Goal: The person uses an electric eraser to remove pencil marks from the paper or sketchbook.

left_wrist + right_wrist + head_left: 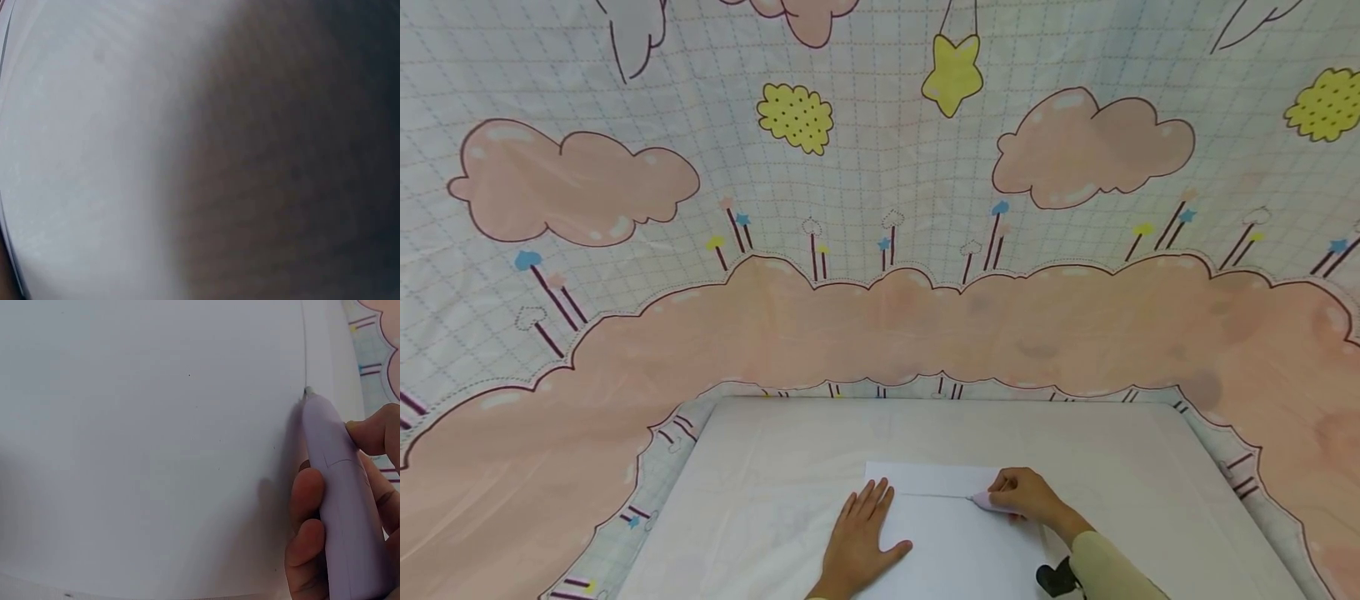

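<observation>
Paper, a white rectangular sheet [947, 533], lay flat near the front edge of the white-covered bench [760, 467], with a thin line [936, 495] across it, running from by the left fingertips to the tool tip. Right hand [1028, 496] was curled around a pale lilac plastic pen-shaped tool [334, 481], thumb and fingers pinching the barrel; its small metal tip [307, 391] touched the sheet right at the end of that line [304, 344]. Couldn't tell from the frames whether it was a pen or a blade. Left hand [861, 542] lay flat on the sheet, fingers straight and spread, pressing it down, holding nothing. Left wrist view was a blur, no use.

Risks as I judged them:
- Left fingertips sat just beside the line's left end. If the tool ran on toward them, it could hit a finger.
- Only the left side was pinned. A drag on the tip could shift or buckle the free right part and bend the line.
- If it was a blade, heavy pressure could score the bench cover under it.

Cartoon cloud-print fabric backdrop [880, 250] hung behind, well apart.
</observation>
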Demonstrator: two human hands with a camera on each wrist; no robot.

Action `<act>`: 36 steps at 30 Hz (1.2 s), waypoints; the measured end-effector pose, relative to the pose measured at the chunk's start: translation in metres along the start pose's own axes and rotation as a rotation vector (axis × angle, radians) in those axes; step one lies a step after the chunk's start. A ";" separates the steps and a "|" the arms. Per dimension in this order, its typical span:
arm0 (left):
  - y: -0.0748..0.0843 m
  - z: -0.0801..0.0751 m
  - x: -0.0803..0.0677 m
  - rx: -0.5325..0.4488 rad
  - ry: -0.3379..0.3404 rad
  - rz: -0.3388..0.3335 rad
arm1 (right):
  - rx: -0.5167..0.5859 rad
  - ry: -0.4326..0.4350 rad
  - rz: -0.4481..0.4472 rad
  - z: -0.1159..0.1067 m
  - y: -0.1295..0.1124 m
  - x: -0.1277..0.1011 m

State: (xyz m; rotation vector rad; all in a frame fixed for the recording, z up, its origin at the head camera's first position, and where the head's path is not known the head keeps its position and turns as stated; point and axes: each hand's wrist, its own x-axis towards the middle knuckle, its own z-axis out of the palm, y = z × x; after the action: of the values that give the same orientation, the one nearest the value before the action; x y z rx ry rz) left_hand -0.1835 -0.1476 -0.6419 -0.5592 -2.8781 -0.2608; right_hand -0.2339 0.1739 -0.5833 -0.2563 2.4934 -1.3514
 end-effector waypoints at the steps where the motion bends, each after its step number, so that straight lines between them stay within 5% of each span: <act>1: 0.000 0.000 0.000 0.002 0.002 0.001 | 0.004 0.001 -0.001 0.000 0.000 0.000; 36: -0.002 0.005 0.001 0.004 0.012 0.002 | -0.053 0.019 0.015 -0.006 -0.002 -0.004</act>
State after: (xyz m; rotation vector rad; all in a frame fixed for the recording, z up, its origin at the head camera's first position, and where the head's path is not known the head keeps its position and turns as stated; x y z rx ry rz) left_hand -0.1856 -0.1479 -0.6472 -0.5573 -2.8657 -0.2566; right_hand -0.2317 0.1791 -0.5780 -0.2367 2.5446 -1.2886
